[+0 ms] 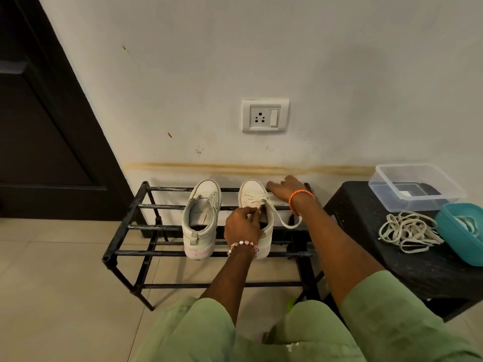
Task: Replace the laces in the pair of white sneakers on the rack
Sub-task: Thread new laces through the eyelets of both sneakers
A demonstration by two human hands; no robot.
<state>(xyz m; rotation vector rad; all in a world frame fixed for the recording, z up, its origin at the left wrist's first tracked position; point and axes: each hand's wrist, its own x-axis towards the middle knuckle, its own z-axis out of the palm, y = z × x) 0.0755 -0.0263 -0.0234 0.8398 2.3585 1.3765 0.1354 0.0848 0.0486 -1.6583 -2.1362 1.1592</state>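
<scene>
Rack: the black metal shoe rack (136, 206) stands on the floor against the wall, and the pair of white sneakers is on its top tier, heels toward the person.
Left sneaker (202, 218): near the middle of the rack, and I see no lace in it.
Right sneaker (254, 197): just beside the first one, toward the right end of the rack, with a lace (283, 222) still partly threaded; one loose loop hangs over its right side.
Left hand (241, 226): it rests on the opening of the right sneaker, and its fingers (252, 211) are curled and pinch the lace at the upper eyelets.
Right hand (286, 188): it is over the back right corner of the rack, beside the toe of the right sneaker. It is blurred, so I cannot tell if its fingers hold the lace.
Stool: the black stool (366, 231) on the right carries a pile of loose laces (410, 231), a clear plastic container (415, 186) and a teal container (462, 231).
Step in hand: probably the lace is being pulled out of the right sneaker.
Next move: I think it calls for drawing the lace free from the eyelets one by one while the sneaker is kept steady, and then for taking a lace from the pile.
</scene>
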